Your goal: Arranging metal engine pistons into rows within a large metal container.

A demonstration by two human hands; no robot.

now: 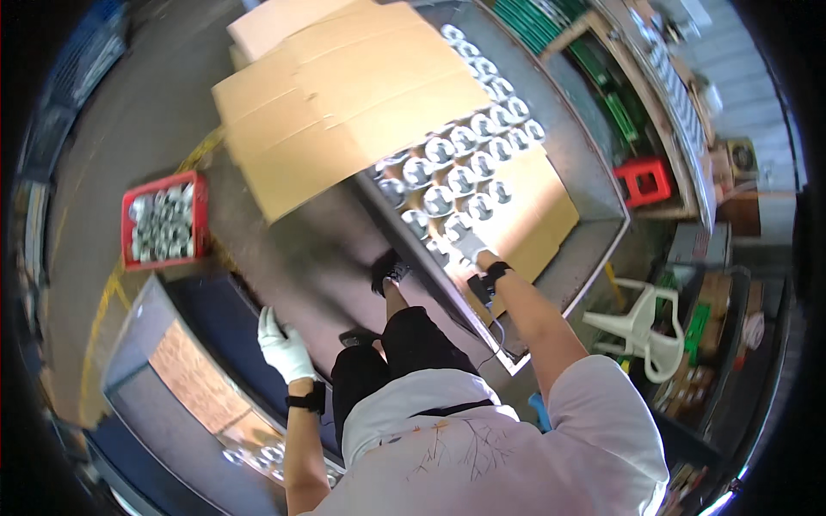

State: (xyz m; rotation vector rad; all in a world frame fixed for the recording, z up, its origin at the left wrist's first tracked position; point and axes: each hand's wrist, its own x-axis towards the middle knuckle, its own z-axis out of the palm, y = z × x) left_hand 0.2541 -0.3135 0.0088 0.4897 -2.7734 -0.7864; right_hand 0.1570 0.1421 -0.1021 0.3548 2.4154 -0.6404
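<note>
My left hand, in a white glove, is held out over the dark edge of the low bin on the left. Its fingers are stretched out and nothing is in them. My right hand, also gloved, reaches into the large metal bin. It is at a shiny round metal part at the near end of the rows; its fingers are hidden, so I cannot tell whether it grips the part. Several similar metal parts stand in rows on cardboard inside the bin.
A big cardboard sheet overhangs the bin's far left side. A red crate of metal parts stands on the floor. The low bin at left holds more shiny parts. A white chair and red stool stand right.
</note>
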